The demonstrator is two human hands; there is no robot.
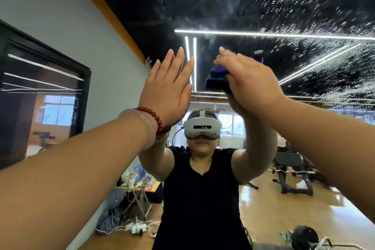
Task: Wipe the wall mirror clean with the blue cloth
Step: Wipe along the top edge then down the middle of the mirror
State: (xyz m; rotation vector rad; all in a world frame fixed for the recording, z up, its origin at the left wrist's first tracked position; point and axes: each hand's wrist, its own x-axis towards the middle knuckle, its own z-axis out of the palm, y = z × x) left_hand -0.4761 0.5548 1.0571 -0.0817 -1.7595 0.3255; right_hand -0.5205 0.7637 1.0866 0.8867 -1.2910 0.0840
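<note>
The wall mirror [304,18] fills the view right in front of me, and its upper right part is covered with fine spray droplets. My left hand [166,89] lies flat against the glass with straight fingers, a red bead bracelet on its wrist. To its right, my right hand [247,81] grips the bunched blue cloth [216,79] and holds it against the mirror at about head height. Most of the cloth is hidden behind that hand. The reflection shows a person with a headset and both arms raised.
A grey wall with an orange band and a dark-framed window [40,95] runs along the left. The mirror reflects a cluttered folding table [140,186], a power strip with cables [136,227] on the wooden floor, and a weight bench [292,172] at the right.
</note>
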